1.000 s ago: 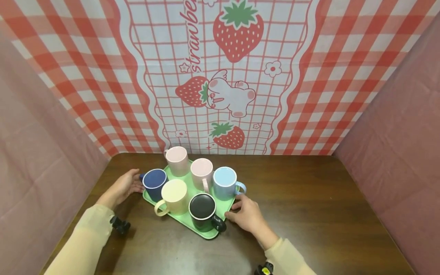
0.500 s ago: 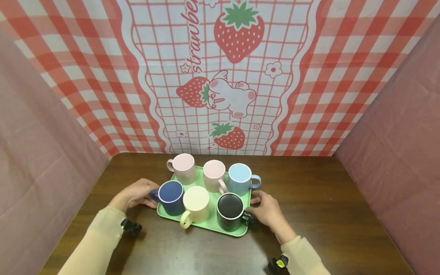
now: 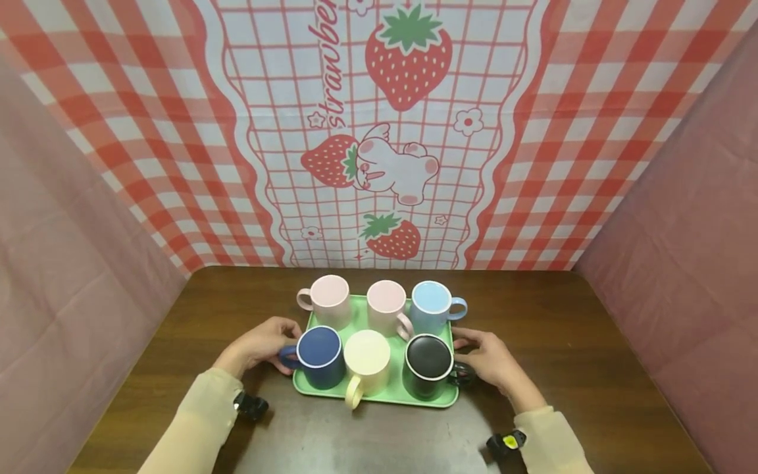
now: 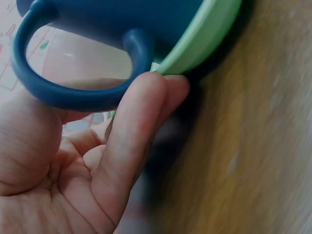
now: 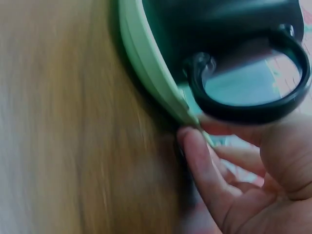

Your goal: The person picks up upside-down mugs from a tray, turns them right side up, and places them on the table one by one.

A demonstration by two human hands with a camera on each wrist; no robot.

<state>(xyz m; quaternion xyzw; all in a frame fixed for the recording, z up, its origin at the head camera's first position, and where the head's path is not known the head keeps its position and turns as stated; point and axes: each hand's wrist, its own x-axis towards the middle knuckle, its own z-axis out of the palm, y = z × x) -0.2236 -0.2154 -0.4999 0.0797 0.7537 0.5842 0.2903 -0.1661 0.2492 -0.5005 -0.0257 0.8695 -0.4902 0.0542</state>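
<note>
Bearing six mugs, one green tray is held between two hands, around the middle of the table; whether its underside touches the wood, I cannot tell. All six mugs stand upright, in two rows of three. Along the far side are two pink mugs, a left one and a middle one, then one light blue mug, its handle jutting right. Along the near side are one dark blue mug, one cream mug with its handle over the tray's near edge, and one black mug.

The left hand has its fingers bent, pinching the tray's left edge just beside the dark blue mug's handle. The right hand pinches the right edge in like manner, near the black mug's handle. Two pale sleeves cover the arms, with one black device at each wrist.

Behind the table hangs one red-and-white checked cloth printed with three strawberries; two plain pink cloths flank it.
</note>
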